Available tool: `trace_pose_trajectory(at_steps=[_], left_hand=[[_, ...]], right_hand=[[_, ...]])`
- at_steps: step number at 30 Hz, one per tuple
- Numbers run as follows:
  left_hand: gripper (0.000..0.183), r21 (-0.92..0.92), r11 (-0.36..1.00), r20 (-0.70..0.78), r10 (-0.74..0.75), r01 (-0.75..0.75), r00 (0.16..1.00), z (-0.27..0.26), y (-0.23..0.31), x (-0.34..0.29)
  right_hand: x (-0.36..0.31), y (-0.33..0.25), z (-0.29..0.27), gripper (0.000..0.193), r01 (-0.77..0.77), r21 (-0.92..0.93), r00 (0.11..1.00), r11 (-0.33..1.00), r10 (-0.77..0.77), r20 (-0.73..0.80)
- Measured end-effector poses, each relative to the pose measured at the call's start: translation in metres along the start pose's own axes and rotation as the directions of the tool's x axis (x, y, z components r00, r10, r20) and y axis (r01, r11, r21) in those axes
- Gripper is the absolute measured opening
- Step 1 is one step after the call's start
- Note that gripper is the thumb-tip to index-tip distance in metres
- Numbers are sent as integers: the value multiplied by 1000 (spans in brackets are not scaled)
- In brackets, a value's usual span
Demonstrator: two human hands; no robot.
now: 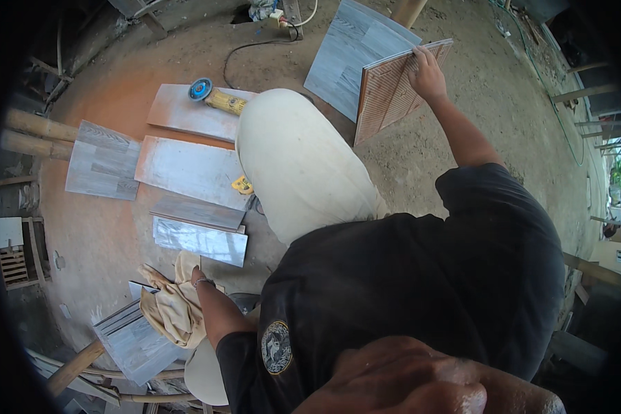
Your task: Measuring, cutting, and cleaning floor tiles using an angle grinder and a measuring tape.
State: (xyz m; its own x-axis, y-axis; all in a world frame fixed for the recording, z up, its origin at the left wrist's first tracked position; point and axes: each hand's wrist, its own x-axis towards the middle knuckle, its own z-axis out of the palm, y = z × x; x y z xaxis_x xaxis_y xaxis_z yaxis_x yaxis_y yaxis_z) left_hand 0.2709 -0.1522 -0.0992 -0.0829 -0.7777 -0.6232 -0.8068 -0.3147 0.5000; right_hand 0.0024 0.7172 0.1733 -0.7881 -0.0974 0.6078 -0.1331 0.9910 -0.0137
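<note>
My right hand (pixel 428 77) reaches out to the far right, its fingers closed over the top edge of a few upright tiles (pixel 393 90). Their ribbed reddish-brown backs face me. Behind them, a grey wood-patterned tile (pixel 355 52) leans at a slant. On the near left, my left hand (pixel 196 273) is at a crumpled beige cloth (pixel 176 314) and appears to grip it, though folds hide most of its fingers. The cloth hangs partly over a stack of grey tiles (pixel 134 345) that leans on a bamboo pole (pixel 76 366).
An angle grinder (pixel 217 98) with a yellow body and blue disc rests on a dusty plank-shaped tile (pixel 176 114). Nearby lie another long tile (pixel 193 169), cut strips (pixel 200 238), a square tile (pixel 103 162) and a yellow tape measure (pixel 242 185). A black cord (pixel 238 52) crosses the floor.
</note>
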Motion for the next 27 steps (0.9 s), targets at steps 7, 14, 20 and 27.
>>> trace_pose_trajectory(at_steps=[7,14,20,27], left_hand=[[64,14,981,42,-193,193,980,5,-5,-30],[66,-35,988,217,-139,150,966,10,22,-11],[63,-36,994,204,-97,107,974,29,28,-4],[71,-39,997,58,-70,73,996,23,-1,17]], right_hand=[[-5,2,-18,57,-63,-36,993,997,66,98],[5,2,-30,49,-10,-59,988,998,19,153],[10,11,-35,50,13,-22,975,1000,-8,223],[24,6,-36,61,-66,-82,926,994,92,365]])
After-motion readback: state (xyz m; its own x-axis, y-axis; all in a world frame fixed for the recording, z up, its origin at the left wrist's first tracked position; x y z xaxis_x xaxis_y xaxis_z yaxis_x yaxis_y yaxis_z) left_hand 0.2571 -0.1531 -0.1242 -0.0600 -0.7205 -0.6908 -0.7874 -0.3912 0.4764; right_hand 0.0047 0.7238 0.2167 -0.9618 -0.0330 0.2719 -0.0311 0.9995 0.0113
